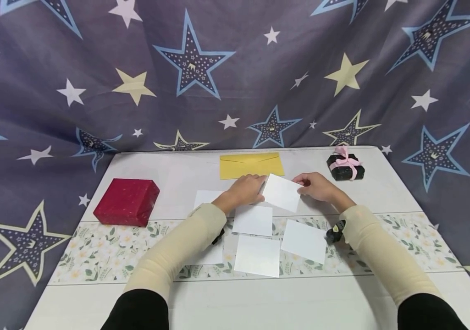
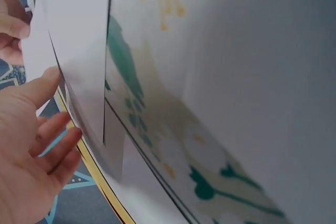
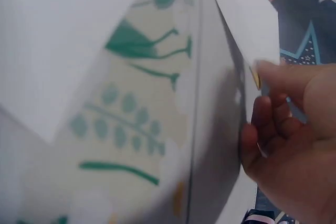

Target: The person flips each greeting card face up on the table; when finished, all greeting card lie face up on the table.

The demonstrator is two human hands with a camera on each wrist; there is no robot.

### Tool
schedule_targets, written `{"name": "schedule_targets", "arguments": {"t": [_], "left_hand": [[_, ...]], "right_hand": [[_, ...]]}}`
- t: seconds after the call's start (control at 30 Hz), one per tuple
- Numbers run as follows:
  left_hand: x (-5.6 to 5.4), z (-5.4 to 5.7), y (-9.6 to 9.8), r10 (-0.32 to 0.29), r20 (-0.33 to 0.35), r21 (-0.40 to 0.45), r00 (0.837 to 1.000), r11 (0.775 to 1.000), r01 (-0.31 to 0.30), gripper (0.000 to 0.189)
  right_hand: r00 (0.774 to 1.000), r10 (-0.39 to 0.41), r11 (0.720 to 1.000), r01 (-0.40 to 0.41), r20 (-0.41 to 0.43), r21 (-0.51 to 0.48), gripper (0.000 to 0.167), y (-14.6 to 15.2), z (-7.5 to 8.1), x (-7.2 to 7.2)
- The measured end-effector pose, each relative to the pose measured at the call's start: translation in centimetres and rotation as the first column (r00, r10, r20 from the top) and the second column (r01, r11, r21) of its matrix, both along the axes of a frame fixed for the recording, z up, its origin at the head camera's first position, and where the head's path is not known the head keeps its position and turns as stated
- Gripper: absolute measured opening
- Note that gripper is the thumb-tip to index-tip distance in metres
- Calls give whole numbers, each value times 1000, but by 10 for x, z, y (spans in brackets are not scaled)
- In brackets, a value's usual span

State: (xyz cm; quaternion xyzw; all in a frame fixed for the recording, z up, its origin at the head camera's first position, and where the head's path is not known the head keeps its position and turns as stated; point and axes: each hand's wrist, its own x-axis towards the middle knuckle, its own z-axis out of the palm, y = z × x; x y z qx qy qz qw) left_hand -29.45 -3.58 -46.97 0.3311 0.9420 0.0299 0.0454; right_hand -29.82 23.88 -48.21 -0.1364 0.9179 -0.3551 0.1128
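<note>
Both hands meet over the middle of the worktop [image 1: 177,302], holding one white card [image 1: 282,192] between them, lifted slightly and tilted above the surface. The left hand [image 1: 245,189] lies at the card's left edge with fairly straight fingers touching it; in the left wrist view the thumb and fingers [image 2: 50,145] are spread loosely beside the paper edge, a wide grip rather than a clamp. The right hand [image 1: 317,185] has its fingers curled at the card's right edge, and the right wrist view shows the fingertips [image 3: 262,124] pinching the paper.

Just behind the card lies a yellow envelope [image 1: 251,164] flat on the worktop. Four more white cards lie on the near side, over a floral strip [image 1: 94,256] that crosses the surface: one [image 1: 253,220] just under the hands, one [image 1: 257,255] nearer still, one [image 1: 304,240] to the right, one [image 1: 206,198] partly under the left forearm. A red wrapped box [image 1: 126,201] sits well to the left, and a small dark gift with a pink ribbon [image 1: 345,166] at the far right. A star-patterned cloth [image 1: 235,68] hangs behind
</note>
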Motion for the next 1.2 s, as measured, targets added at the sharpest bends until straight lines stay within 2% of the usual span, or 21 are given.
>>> {"name": "schedule_targets", "arguments": {"t": [0.13,0.23,0.33,0.47,0.67,0.8,0.87,1.0,1.07,1.2], "left_hand": [[0,3,1,16,-33,59,999,998,-14,44],[1,6,2,68,12,134,998,989,-69,38],[2,7,2,112,71,218,991,968,-125,37],[1,6,2,124,113,310,986,938,-154,25],[0,4,3,94,101,398,990,908,-127,14],[-1,4,4,70,61,428,996,899,-89,11],[-1,4,4,71,35,431,997,899,-79,8],[0,4,7,95,-1,420,995,904,-86,4],[0,5,10,111,-6,417,994,904,-98,8],[1,4,14,114,12,428,993,897,-108,14]], "right_hand": [[1000,3,999,-4,-18,-51,28,5,4,2],[1000,1,997,-3,-22,-76,28,8,5,4],[1000,-16,995,13,-25,-103,27,11,7,7],[998,-58,990,55,-22,-130,27,14,11,10],[996,-74,970,82,43,-229,39,20,16,13],[992,-31,935,72,124,-347,51,23,17,16],[990,-4,925,57,141,-375,51,24,18,17],[992,0,945,42,128,-324,40,25,19,20],[993,-5,962,36,114,-271,36,23,26,25],[997,-3,980,18,76,-196,44,24,28,27]]}}
